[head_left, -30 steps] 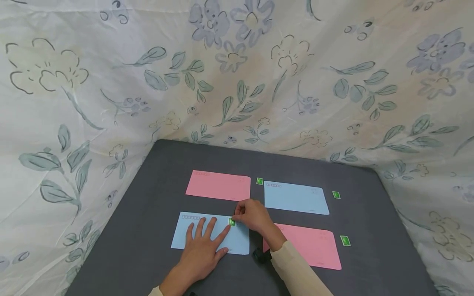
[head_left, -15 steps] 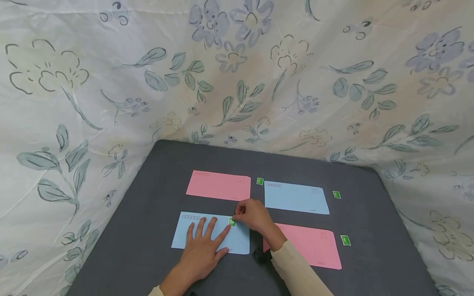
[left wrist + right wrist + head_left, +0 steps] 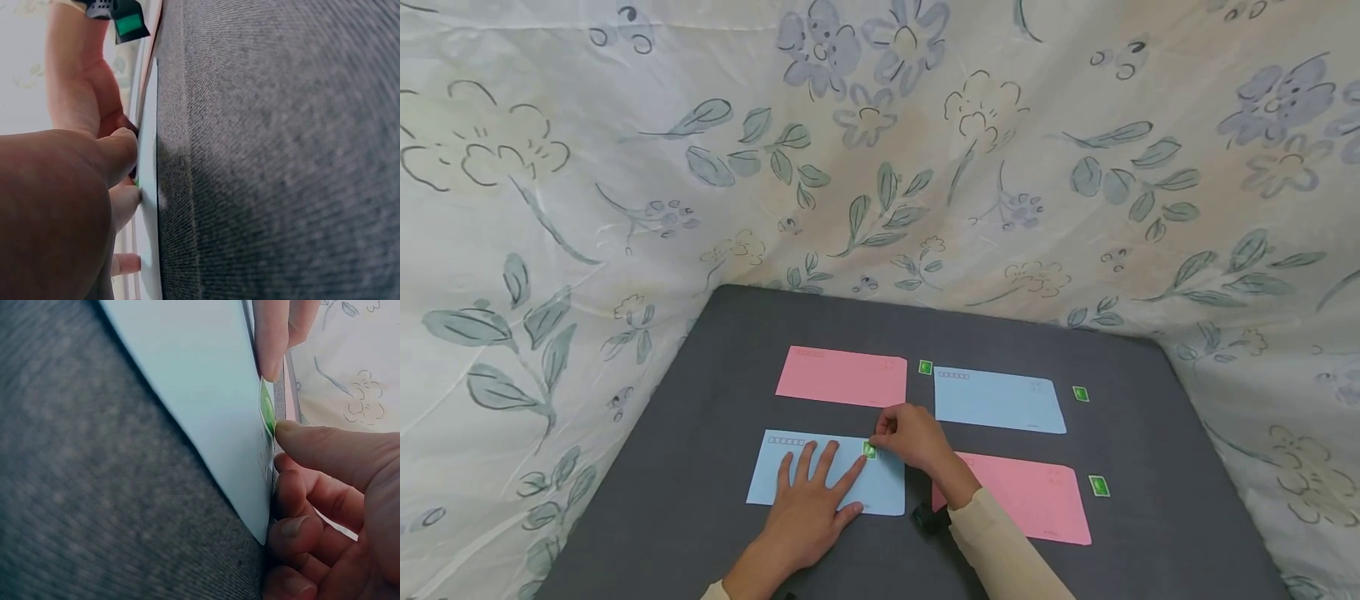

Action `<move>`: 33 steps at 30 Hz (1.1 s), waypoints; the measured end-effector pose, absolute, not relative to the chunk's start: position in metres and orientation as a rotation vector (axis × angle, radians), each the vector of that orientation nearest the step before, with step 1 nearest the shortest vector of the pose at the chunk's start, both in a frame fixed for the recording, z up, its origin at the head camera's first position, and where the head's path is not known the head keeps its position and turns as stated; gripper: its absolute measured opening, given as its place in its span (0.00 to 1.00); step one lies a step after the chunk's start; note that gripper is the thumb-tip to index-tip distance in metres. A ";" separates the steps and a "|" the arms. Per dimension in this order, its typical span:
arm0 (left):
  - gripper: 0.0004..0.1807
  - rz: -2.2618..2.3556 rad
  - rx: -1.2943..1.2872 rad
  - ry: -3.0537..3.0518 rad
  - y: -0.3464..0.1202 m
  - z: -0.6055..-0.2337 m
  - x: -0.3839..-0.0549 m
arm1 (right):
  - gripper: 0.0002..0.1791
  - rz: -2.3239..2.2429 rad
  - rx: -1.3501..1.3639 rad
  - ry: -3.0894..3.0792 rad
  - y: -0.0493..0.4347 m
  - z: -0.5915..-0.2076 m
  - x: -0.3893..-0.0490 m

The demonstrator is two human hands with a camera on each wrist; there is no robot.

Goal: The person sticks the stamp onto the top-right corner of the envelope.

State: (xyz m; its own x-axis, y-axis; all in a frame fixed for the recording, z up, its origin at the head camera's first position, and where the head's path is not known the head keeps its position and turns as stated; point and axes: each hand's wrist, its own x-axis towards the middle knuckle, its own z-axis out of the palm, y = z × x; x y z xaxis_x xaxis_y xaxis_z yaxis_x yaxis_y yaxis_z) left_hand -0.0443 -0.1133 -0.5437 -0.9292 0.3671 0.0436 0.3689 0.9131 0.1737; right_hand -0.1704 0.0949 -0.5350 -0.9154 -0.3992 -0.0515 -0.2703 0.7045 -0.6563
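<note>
My left hand (image 3: pixel 805 512) rests with fingers spread on the near blue envelope (image 3: pixel 883 493), which lies flat at the front left. My right hand (image 3: pixel 916 437) pinches the edge of a small green stamp (image 3: pixel 870 451) at that envelope's upper right corner. In the right wrist view the stamp (image 3: pixel 267 407) stands slightly bent, with the right thumb (image 3: pixel 306 434) at one end. A left fingertip (image 3: pixel 270 365) touches its other end. The left wrist view shows the left fingers pressing along the blue envelope (image 3: pixel 149 219).
A pink envelope (image 3: pixel 842 379) and another blue envelope (image 3: pixel 1000 404) lie farther back. Another pink envelope (image 3: pixel 1052 508) is partly under the right forearm. Loose stamps lie beside them: one left (image 3: pixel 926 367), one right (image 3: pixel 1081 394), one near (image 3: pixel 1099 486). Floral cloth (image 3: pixel 880 167) surrounds the dark table (image 3: pixel 700 467).
The head view has shifted very slightly. Both hands, the stamp and the envelopes stay in place.
</note>
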 end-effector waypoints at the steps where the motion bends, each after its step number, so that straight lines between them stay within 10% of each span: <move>1: 0.33 -0.282 -0.590 -3.062 -0.113 -0.544 -0.045 | 0.11 -1.005 -0.543 2.724 0.095 -0.535 -0.171; 33: 0.26 -0.432 -0.599 -3.083 -0.113 -0.541 -0.047 | 0.06 -1.251 -0.496 2.635 0.124 -0.518 -0.156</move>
State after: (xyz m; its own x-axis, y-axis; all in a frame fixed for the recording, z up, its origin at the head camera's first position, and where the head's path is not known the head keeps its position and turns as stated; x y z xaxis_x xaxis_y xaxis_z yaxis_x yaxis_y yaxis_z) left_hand -0.0470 -0.1125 -0.5410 -0.9281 0.3716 0.0238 0.3638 0.8913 0.2706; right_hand -0.1560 0.1238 -0.5185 -0.9276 -0.3730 -0.0219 -0.2189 0.5898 -0.7773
